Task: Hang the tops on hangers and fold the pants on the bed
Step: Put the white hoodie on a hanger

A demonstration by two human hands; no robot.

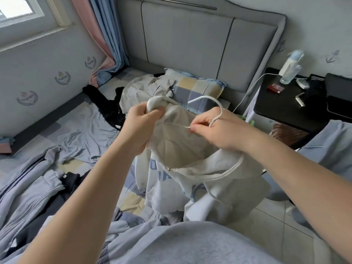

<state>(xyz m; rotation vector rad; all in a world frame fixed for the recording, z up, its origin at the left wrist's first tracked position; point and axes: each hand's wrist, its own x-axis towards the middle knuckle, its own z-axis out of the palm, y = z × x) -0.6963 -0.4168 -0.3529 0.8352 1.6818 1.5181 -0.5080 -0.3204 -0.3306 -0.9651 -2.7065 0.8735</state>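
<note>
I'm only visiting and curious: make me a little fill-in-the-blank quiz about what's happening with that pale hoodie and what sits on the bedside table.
1. The pale grey fabric hoodie carries ____ lettering on its front.
2. The right hand pinches the white drawstring cord, while the left hand grips the hoodie's ____.
3. The clear plastic bottle stands on the ____ bedside table.
Missing words: blue; hood; black.

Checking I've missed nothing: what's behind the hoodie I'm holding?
A checked pillow and a beige garment show above the hoodie. Their near edges, and whatever lies on the bed directly behind the cloth, are covered.
</note>
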